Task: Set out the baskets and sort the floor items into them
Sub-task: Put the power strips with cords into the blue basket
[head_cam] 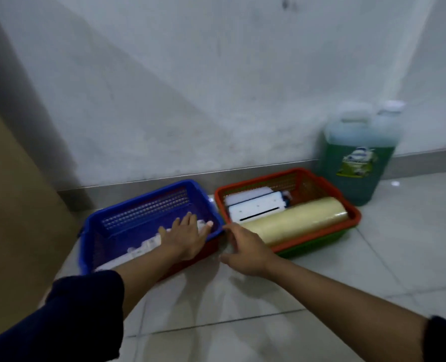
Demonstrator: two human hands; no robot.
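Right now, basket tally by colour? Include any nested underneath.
Blue basket: 1
Red basket: 2, one holding the yellowish roll, one nested under the blue
Green basket: 1, nested under the right red one
Total: 4

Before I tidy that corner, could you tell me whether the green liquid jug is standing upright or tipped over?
Upright. The green liquid jug stands on its base on the floor against the wall, cap uppermost, behind the orange basket.

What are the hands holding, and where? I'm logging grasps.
Nothing is clearly held. The left hand lies flat on white items in the blue basket; the right hand reaches toward its corner.
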